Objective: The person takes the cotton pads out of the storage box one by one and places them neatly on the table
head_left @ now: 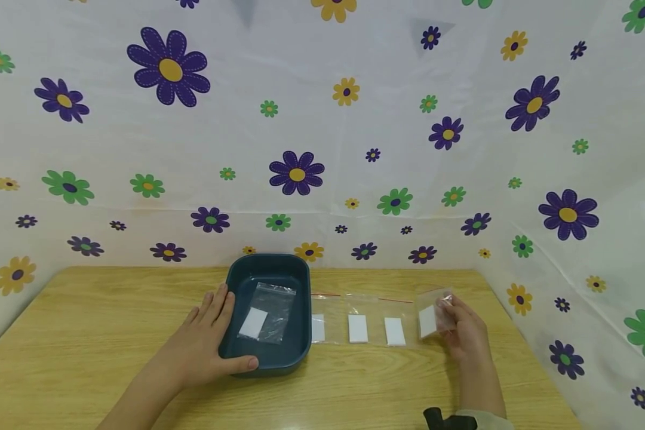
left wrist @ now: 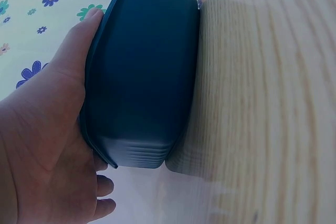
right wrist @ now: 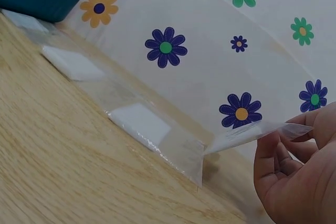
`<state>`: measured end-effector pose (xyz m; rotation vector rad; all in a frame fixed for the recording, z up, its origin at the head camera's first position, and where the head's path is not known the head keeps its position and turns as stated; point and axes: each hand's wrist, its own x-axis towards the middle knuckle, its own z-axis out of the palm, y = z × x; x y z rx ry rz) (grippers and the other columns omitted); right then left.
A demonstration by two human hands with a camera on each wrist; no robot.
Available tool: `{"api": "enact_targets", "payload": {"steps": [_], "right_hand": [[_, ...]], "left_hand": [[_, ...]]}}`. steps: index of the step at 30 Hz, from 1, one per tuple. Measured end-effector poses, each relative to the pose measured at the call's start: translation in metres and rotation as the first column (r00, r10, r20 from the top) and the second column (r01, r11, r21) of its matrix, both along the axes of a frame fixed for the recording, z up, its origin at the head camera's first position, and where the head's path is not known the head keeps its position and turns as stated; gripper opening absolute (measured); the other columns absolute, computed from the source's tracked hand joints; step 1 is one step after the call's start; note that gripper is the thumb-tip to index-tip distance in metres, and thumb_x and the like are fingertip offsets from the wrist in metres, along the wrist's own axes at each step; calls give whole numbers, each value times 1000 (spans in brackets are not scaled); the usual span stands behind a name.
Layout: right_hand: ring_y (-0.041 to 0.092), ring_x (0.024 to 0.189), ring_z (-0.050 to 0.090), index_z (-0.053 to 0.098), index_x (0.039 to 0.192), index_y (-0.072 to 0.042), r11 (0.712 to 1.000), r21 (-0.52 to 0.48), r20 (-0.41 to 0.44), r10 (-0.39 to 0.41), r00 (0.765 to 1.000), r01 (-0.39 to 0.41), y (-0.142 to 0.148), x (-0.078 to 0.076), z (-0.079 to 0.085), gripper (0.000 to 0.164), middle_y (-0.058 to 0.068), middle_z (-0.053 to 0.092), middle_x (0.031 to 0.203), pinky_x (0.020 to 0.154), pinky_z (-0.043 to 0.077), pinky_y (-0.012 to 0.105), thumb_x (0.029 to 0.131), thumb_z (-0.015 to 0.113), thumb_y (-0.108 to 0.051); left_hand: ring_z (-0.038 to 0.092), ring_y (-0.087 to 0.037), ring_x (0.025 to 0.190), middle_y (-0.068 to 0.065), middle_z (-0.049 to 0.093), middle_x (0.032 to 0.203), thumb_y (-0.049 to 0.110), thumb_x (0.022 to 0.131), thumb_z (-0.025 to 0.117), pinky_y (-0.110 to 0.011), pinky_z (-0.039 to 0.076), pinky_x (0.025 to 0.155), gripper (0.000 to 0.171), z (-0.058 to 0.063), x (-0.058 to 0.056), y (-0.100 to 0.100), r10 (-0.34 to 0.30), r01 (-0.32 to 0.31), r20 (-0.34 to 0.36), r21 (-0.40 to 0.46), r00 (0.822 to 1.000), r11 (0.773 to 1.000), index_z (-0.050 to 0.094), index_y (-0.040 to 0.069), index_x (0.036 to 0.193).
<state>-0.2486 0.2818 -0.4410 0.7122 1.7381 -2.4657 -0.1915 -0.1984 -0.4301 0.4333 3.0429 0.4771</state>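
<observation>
A dark teal plastic tray (head_left: 269, 365) stands on the table with a clear zip bag (head_left: 274, 310) inside, which holds a white block. Along the tray's left rim rests my left hand (head_left: 206, 340), its fingers straight and the thumb at the near corner; the left wrist view shows this hand (left wrist: 58, 114) against the outer side. My right hand (head_left: 467, 331) pinches the right edge of another zip bag (head_left: 427, 321) with a white block, lifting it off the table. In the right wrist view that bag (right wrist: 236, 137) is tilted, its far edge meeting the neighbouring bag.
Several more zip bags with white blocks lie in a row between tray and right hand, among them a middle one (head_left: 357, 328) and a right one (head_left: 394, 331). The leftmost bag (head_left: 318, 327) is partly hidden by the tray. A flowered cloth (head_left: 322, 131) hangs behind the wooden table (head_left: 355, 394).
</observation>
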Motion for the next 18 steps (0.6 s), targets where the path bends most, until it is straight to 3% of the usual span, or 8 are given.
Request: {"api": "enact_targets", "payload": {"steps": [11,18], "right_hand": [[4,108,55,28,157,-10,1000,0,-15,17,1000,-17,5,-1,-7,56,-12,57,114,94,50,20,104,47,-13],[-1,89,61,32,156,-6,994,104,-19,23,1000,-21,7,-1,-11,53,-20,67,91,77,51,18,105,44,-13]], "left_hand": [[13,-49,149,-21,7,166,91,70,53,-68,18,116,131,-2,0,-1,1,-1,-13,5,1000,1000,20,-2,157],[12,-49,150,-20,5,167,92,69,52,-67,17,116,132,-6,-1,-2,0,0,-18,-1,1000,1000,19,-1,158]]}}
